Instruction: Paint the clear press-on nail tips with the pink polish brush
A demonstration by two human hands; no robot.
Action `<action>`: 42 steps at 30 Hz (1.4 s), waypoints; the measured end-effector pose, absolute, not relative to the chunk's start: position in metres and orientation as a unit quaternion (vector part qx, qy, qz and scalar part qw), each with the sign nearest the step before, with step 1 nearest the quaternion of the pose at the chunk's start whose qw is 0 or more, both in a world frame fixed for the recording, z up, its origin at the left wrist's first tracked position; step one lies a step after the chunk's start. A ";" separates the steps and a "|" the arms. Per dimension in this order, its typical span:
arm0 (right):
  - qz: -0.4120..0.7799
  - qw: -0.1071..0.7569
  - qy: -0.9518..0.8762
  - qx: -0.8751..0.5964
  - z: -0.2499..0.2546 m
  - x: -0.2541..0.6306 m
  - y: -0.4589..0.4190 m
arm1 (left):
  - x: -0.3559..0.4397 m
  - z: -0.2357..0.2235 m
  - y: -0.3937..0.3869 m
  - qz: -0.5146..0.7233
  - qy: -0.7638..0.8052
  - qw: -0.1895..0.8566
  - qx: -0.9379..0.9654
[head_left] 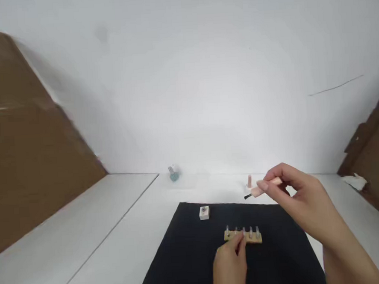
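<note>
My right hand [295,199] is closed on a pink nail polish brush cap [265,187], its dark brush tip pointing left above the far edge of a black mat [184,262]. My left hand [231,266] pinches the near edge of a small wooden holder [255,238] that carries several clear nail tips and lies on the mat. A small white block [204,212] sits on the mat to the left of the holder. Behind the brush stands an open pink polish bottle [249,181].
A teal polish bottle [173,174] stands at the back of the white table by the wall. Brown panels rise at the left [23,160] and right [376,147]. A crumpled white tissue [354,181] lies at the right edge.
</note>
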State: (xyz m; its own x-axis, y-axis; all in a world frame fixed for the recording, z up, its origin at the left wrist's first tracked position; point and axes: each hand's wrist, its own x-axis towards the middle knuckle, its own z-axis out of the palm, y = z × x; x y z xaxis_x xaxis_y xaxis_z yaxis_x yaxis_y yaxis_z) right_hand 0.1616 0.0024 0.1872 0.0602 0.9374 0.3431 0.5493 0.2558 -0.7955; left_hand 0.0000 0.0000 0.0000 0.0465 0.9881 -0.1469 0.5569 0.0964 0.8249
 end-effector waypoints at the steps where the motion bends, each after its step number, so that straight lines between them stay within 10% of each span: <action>1: 0.215 0.451 -0.653 -0.570 0.187 0.162 0.001 | -0.001 0.000 -0.001 0.281 0.632 0.382 0.613; 42: 0.190 0.468 -0.656 -0.560 0.184 0.161 0.005 | -0.023 -0.036 -0.019 0.276 0.618 0.397 0.621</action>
State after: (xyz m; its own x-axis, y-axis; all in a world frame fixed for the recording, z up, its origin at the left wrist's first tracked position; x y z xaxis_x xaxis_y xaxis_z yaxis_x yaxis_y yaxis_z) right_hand 0.1607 0.0049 0.1840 0.0661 0.9136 0.4011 0.5578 0.2995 -0.7741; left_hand -0.0227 -0.0188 -0.0356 0.0850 0.9853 -0.1478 0.5482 0.0776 0.8328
